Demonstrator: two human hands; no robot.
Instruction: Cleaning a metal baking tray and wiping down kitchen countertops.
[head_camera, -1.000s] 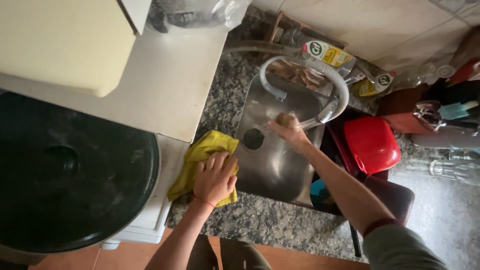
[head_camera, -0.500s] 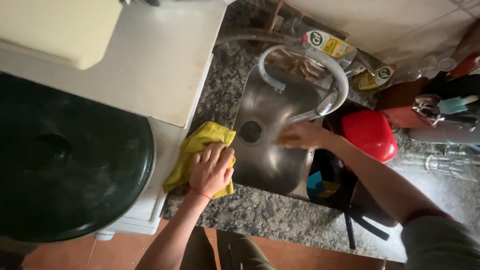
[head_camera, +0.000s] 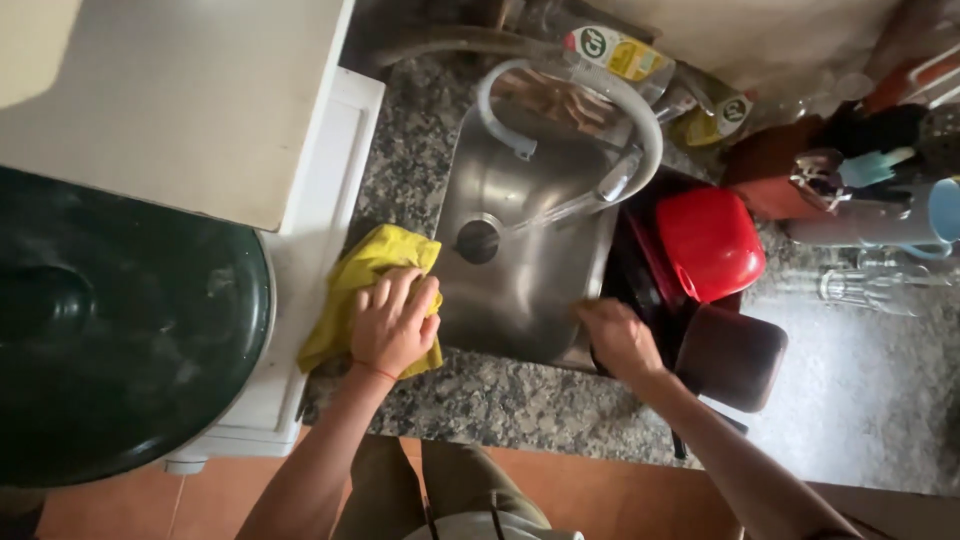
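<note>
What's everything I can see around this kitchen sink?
cloth: one, yellow, on the granite counter left of the sink
sink: one, steel, centre, with a drain
tap: one, curved, pale, over the sink
round lid: one, dark, far left
red container: one, right of the sink
bottles: two, yellow-labelled, behind the tap
mug: one, pale blue, right edge
left hand: flat on the cloth
right hand: at the sink's right front rim; grasp unclear
</note>
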